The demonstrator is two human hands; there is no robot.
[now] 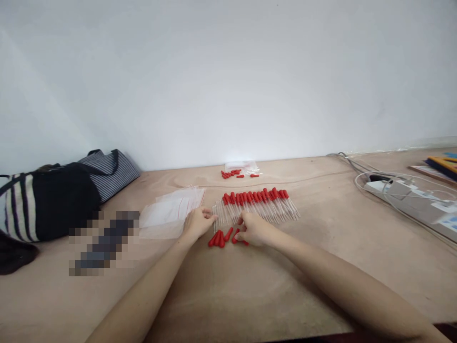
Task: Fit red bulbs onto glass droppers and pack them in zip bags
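My left hand (200,222) is at the left end of a row of clear thin tubes (219,216), its thumb and fingers apart and its fingertips beside the nearest tube. My right hand (255,229) is low over a few loose red rubber bulbs (216,239), thumb and index finger apart. Its thumb is against one red bulb (234,236); another is partly hidden under the hand. Beyond the hands lies a row of droppers (271,205), clear tubes capped with red bulbs at their far ends. The leftmost tubes have no bulbs.
Clear zip bags (166,214) lie left of the hands. More red bulbs (232,174) lie near the wall beside a clear plastic bag (246,166). Dark bags (67,200) stand at the left. Cables (378,183) and a board (421,205) are at the right.
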